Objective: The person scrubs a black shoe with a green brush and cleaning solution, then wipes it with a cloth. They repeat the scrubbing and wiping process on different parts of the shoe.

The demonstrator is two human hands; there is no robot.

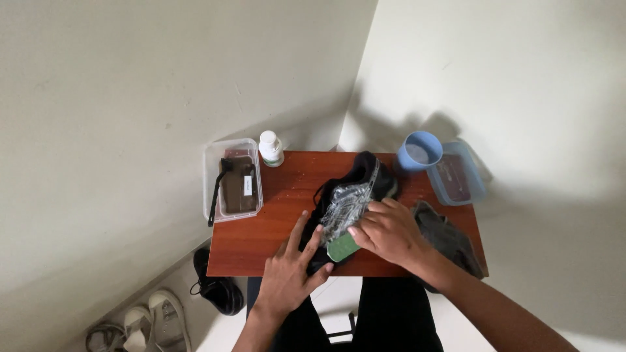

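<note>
left hand (291,270) nearest the lens, fingers spread flat, palm down on the wooden table (261,241), fingertips pressing the near side of a black shoe (355,195). grasping nothing. right hand (390,229) lies over the shoe's sole, fingers curled onto a green scrub pad (342,248) and holding it against the sole. shoe lies on its side at table centre, sole wet and foamy. grey cloth (450,238) just right of the right hand. far right: blue cup (419,150) beside a blue tub (460,176). far left: clear tub (233,179) with a black brush (218,189) leaning in it; white bottle (270,148) beside. another black shoe (218,287) and white sandals (156,319) on the floor.
</note>
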